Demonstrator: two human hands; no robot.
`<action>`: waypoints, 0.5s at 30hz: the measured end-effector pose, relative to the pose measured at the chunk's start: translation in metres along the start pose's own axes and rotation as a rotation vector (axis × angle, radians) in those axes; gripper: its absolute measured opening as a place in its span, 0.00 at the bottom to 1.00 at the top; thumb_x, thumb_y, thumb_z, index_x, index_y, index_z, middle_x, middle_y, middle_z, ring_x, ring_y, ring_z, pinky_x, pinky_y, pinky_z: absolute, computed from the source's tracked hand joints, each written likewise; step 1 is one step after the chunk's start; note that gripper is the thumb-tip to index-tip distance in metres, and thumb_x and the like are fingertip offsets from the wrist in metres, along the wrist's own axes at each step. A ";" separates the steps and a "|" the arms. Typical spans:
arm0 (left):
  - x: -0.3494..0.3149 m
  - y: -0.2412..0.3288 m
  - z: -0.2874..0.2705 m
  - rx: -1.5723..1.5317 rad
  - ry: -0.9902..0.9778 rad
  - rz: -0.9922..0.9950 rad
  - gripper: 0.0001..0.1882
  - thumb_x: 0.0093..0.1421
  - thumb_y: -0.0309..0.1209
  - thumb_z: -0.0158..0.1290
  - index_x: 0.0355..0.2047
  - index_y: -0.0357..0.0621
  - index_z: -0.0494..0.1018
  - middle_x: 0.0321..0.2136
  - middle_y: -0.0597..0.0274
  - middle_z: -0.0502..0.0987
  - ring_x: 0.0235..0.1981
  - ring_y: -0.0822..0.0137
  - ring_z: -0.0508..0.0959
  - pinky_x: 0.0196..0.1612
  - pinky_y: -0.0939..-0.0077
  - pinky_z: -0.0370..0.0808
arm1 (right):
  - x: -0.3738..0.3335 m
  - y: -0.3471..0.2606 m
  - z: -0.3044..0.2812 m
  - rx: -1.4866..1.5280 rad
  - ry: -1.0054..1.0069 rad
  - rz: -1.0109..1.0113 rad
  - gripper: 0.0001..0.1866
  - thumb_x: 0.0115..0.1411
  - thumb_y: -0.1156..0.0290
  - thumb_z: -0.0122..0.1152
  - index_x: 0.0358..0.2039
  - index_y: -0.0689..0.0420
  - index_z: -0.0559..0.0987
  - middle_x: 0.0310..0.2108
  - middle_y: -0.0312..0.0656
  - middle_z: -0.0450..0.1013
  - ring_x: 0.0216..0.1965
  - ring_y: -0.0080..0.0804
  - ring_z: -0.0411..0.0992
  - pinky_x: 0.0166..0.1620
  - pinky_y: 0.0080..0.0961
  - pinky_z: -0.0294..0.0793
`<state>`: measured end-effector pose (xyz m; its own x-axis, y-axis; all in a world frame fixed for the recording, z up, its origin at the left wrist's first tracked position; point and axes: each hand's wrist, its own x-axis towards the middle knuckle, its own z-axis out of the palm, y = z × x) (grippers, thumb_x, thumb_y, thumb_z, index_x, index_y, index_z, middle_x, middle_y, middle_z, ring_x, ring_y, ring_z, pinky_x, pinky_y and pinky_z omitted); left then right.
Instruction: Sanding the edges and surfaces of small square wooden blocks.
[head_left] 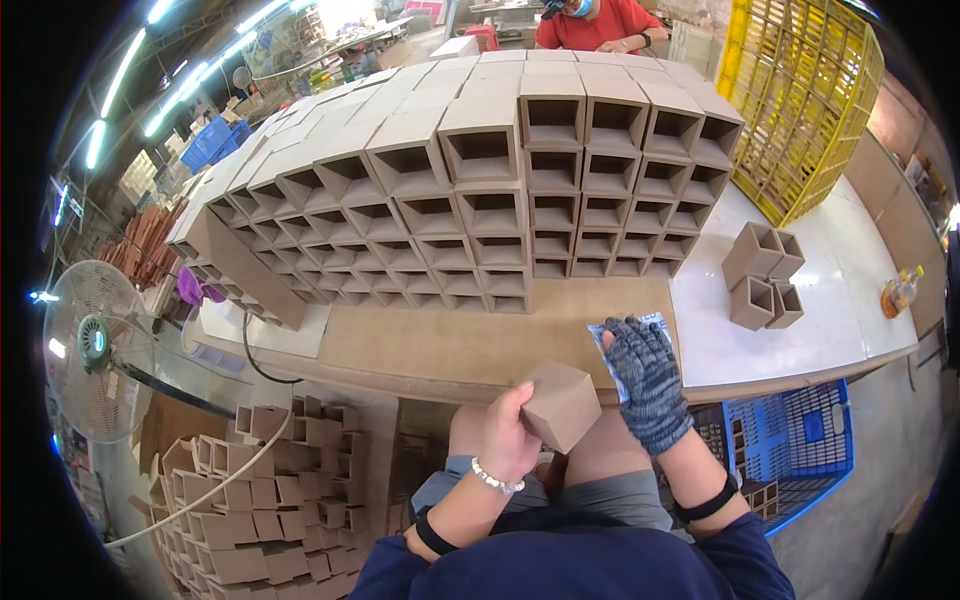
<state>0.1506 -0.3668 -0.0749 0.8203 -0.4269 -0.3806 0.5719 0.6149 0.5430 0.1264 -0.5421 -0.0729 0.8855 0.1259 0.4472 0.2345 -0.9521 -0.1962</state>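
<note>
My left hand point(508, 435), bare with a beaded bracelet at the wrist, grips a plain brown-grey square box point(562, 407) above my lap. The box is tilted, with closed faces toward me. In a grey knitted glove, my right hand point(645, 375) is over the table's front edge. A blue-and-white printed sheet point(598, 336) sticks out from under its fingers on both sides, and the thumb rests on it. The glove hides most of the sheet. Ahead, many similar open-ended boxes point(432, 215) stand stacked in rows on the brown tabletop board point(600, 305).
Several small boxes point(755, 258) and a bottle of amber liquid point(900, 290) stand on the table's right side. A yellow crate point(790, 110) stands upright behind them. Below are a blue crate point(790, 450) and a box pile point(260, 500). A fan point(95, 340) is at left; a person in red point(600, 30) is across.
</note>
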 end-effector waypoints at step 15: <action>0.009 0.009 -0.030 -0.030 -0.393 -0.103 0.24 0.52 0.39 0.44 0.42 0.28 0.66 0.38 0.50 0.72 0.39 0.61 0.74 0.42 0.69 0.70 | 0.000 -0.033 -0.038 0.393 0.157 -0.319 0.27 0.48 0.78 0.49 0.52 0.55 0.63 0.45 0.47 0.67 0.46 0.46 0.66 0.51 0.41 0.62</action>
<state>0.1633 -0.3450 -0.0960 0.7007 -0.7045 -0.1131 0.6553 0.5728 0.4924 0.1030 -0.5208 -0.0337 0.6820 0.3207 0.6573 0.6420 -0.6930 -0.3279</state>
